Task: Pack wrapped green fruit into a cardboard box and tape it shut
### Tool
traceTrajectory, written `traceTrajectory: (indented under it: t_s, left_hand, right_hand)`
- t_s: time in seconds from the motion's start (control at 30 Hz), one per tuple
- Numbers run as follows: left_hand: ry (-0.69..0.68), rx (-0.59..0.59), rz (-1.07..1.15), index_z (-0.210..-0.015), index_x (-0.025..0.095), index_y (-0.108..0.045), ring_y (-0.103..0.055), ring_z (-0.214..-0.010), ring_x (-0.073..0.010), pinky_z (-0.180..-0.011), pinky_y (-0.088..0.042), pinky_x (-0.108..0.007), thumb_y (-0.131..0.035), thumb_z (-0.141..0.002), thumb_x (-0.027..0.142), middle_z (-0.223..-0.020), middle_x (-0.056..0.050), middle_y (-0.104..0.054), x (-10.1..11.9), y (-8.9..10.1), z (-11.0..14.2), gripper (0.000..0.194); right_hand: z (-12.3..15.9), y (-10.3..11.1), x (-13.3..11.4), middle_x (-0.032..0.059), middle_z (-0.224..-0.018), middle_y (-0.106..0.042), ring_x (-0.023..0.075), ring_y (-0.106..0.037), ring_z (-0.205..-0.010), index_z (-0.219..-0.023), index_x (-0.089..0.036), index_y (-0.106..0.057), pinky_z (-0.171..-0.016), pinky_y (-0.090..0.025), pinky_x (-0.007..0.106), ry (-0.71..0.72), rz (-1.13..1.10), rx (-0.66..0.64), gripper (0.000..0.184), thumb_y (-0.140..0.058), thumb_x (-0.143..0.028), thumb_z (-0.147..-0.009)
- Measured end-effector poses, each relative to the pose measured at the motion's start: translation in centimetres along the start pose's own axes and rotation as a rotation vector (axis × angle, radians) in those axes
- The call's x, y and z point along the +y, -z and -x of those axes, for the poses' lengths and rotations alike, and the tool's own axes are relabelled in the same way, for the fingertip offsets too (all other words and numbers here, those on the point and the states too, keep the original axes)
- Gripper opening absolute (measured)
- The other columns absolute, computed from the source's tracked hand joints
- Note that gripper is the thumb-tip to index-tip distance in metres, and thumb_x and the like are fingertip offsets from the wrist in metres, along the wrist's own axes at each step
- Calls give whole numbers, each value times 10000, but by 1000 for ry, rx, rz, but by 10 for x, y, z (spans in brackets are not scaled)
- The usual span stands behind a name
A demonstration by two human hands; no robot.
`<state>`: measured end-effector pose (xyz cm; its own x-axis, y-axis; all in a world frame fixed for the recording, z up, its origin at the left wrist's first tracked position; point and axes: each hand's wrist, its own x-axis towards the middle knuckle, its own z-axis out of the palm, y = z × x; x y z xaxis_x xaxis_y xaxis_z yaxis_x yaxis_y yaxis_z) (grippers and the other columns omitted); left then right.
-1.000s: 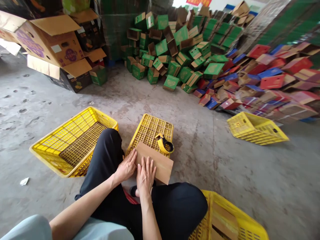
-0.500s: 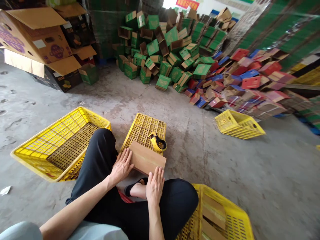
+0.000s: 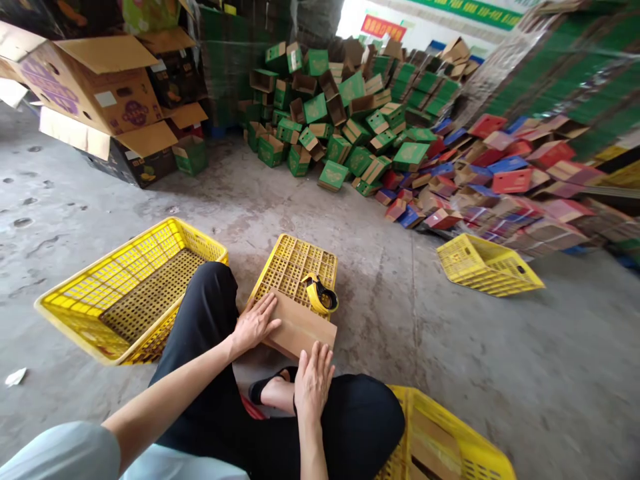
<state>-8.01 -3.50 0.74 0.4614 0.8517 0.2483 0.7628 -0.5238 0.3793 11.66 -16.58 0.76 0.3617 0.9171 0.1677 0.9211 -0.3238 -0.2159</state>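
A brown cardboard box [image 3: 300, 327] lies on an upturned yellow crate [image 3: 299, 258] in front of my knees. My left hand [image 3: 255, 325] rests flat on the box's left end, fingers stretched out. Over the right near edge of the box lies my right hand [image 3: 314, 380], its fingers extended and touching the cardboard. Just behind the box, on the crate, sits a yellow tape dispenser [image 3: 320, 295] with a roll of tape. Neither hand touches it.
To the left stands an open yellow basket [image 3: 135, 293]; another yellow basket [image 3: 480, 447] at my right knee holds brown boxes [image 3: 435, 443]. A third yellow basket [image 3: 487, 267] sits farther right. Green cartons [image 3: 333, 175] and red and blue cartons [image 3: 510, 180] are heaped behind.
My left hand has slid slightly inward along the box, its thumb now spread farther. The whole view has shifted a little; box and tape dispenser stay on the crate.
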Motion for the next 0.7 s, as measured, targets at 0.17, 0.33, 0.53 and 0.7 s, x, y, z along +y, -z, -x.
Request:
traceTrajectory:
  t_s: [0.17,0.33,0.53,0.7]
  left_hand:
    - [20,-32,102,-1648,129,-239,-238,-1574,-297,-1239,-343,-465,-260,-1078,573,-1684,-168,-265,-15,-12,5,722]
    - [72,-94,310,-1628,143,-305,-197,-1583,-257,-1262,-309,-469,-189,-1100,514,-1690,-147,-252,-18,-14,5,656]
    - [122,-109,327,-1627,203,-324,-222,-1581,-239,-1267,-294,-474,-201,-1101,514,-1695,-102,-264,-17,-10,6,624]
    - [138,-108,269,-1638,208,-295,-202,-1587,-253,-1272,-271,-501,-200,-1094,539,-1696,-104,-262,-14,-11,9,643]
  right_hand:
    - [-8,-5,-21,270,-1588,-427,424,-375,-1500,-1535,-8,-466,-1176,-340,612,37,-11,-45,726,-222,-519,-1081]
    - [-32,-10,-76,181,-1616,-425,339,-357,-1527,-1563,-91,-450,-1233,-287,549,291,-64,-116,556,-308,-342,-1087]
    - [-50,-7,-91,131,-1613,-449,275,-347,-1537,-1598,-170,-394,-1259,-233,530,355,-118,-151,534,-307,-287,-1084]
    - [-45,-2,-39,175,-1619,-420,301,-365,-1527,-1594,-109,-389,-1239,-266,553,219,-51,-108,597,-267,-425,-1102]
